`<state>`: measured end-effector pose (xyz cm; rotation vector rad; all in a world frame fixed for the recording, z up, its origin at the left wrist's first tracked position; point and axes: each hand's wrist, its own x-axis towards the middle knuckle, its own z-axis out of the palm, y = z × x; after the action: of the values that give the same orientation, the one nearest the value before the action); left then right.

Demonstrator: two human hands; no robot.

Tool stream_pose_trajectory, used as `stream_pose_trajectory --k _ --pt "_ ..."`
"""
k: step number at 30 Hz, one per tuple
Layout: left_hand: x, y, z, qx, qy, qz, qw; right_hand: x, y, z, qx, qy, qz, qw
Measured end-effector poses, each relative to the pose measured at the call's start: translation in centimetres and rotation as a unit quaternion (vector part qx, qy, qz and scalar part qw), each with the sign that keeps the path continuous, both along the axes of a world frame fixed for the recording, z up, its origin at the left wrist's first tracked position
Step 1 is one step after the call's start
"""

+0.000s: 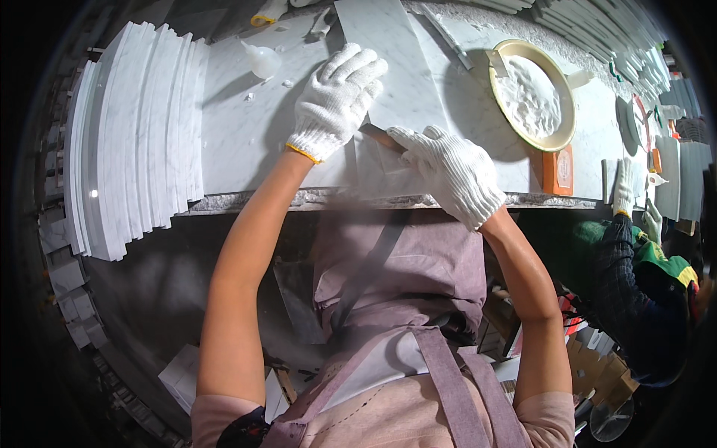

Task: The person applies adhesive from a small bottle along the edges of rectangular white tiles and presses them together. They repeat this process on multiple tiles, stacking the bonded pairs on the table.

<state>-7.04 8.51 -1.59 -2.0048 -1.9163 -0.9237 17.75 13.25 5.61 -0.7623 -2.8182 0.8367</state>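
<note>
A white knit glove with a yellow cuff edge covers my left hand (340, 97), which lies with fingers stretched out on a pale grey stone slab (399, 89). My right hand (454, 172), in a white knit glove too, is closed round a narrow flat tool (384, 138) with a dark end and a brownish side. This tool points left toward my left palm, low over the slab's near part; its exact kind is unclear. Blurred dust hangs below, by the bench's rough front edge. A white squeeze bottle (261, 60) stands left of my left hand.
White slabs (138, 134) stand stacked at the left of the marble bench top (231, 160). To the right are a cream basin (572, 112) with white powdery material, an orange box (558, 172) and a metal strip (448, 37). Another person's gloved hand (624, 187) works far right.
</note>
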Motion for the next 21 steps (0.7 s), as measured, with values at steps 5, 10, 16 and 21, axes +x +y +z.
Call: stream_pose_trajectory --k 5,10,16,21 --pt "0.1 0.0 0.4 -0.015 0.006 0.000 1.000 0.1 0.3 -0.1 0.009 0.008 0.015 1.000" --pt "-0.1 0.2 0.5 -0.026 -0.004 -0.010 1.000 0.0 0.7 -0.5 -0.010 0.028 0.015 0.999" --pt "-0.4 0.3 -0.4 -0.039 -0.019 0.005 0.999 0.2 1.0 -1.0 0.041 0.016 0.061 0.997" --pt "-0.6 0.3 -0.8 -0.039 -0.033 -0.003 0.999 0.3 1.4 -1.1 0.032 0.034 0.085 0.995"
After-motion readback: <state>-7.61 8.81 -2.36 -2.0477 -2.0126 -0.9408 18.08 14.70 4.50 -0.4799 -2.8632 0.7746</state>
